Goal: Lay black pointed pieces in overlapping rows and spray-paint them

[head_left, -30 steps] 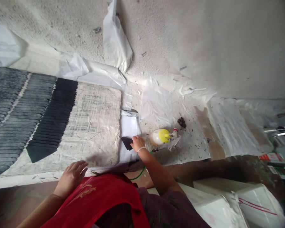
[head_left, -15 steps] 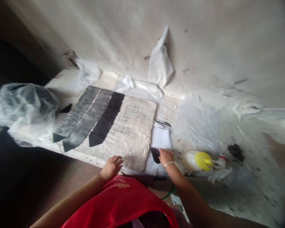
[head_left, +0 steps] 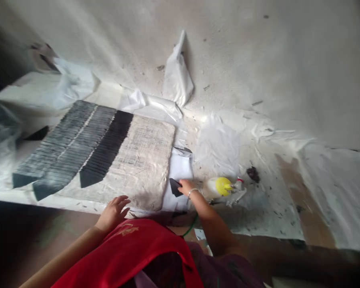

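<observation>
My right hand, with a light bracelet at the wrist, has its fingers pinched on the edge of a small black pointed piece. That piece lies over a white sheet beside a cloth-covered board. Across the left of the board run overlapping rows of thin dark strips, the rightmost row blacker than the greyer ones. My left hand rests near the board's front edge, fingers loosely apart and holding nothing.
Right of my right hand lies a bottle with a yellow top, with a dark crumpled lump beyond it. Thin plastic covers part of the surface. A plastic-wrapped bundle sits at far left. The wall rises behind.
The view has swung to the right, so everything sits further left in the picture. Both hands stay in nearly the same places, the right still at the black piece.
</observation>
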The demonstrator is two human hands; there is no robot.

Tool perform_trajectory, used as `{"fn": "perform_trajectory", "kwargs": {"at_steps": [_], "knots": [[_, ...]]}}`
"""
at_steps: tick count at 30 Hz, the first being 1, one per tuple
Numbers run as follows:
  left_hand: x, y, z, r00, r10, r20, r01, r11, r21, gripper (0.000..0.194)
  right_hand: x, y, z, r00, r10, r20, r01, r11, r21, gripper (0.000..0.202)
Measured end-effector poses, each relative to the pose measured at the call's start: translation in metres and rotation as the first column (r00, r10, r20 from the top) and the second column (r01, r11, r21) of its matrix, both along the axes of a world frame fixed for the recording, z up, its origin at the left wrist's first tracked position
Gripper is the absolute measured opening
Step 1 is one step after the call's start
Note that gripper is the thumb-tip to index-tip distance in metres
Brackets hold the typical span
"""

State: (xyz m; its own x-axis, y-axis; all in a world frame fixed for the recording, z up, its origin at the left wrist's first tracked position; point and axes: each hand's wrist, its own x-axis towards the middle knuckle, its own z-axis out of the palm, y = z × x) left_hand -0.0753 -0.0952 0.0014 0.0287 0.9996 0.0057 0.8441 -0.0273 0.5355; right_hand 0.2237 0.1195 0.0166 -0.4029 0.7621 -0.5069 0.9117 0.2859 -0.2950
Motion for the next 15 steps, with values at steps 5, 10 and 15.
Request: {"fn": "perform_trajectory", "kwargs": {"at_steps": [5,10,15], "knots": [[0.008,0.012,0.008,0.932,0.207,0.298,-0.127,0.956,-0.264,0.037,0.027,0.000,0.001,0.953,-0.160,-0.257,0.118,0.979,-0.169,0.012],[0.047,0.047,0.059,0.467,0.589,0.660,0.028,0.736,-0.676,0.057,0.001,-0.013,0.022,0.646,-0.392,-0.655,0.009,0.862,-0.507,0.020],[0.077,0.075,0.084,0.185,0.647,0.740,0.007,0.752,-0.659,0.051,-0.058,-0.043,0.044,0.697,-0.227,-0.680,-0.031,0.938,-0.345,0.015]]}}
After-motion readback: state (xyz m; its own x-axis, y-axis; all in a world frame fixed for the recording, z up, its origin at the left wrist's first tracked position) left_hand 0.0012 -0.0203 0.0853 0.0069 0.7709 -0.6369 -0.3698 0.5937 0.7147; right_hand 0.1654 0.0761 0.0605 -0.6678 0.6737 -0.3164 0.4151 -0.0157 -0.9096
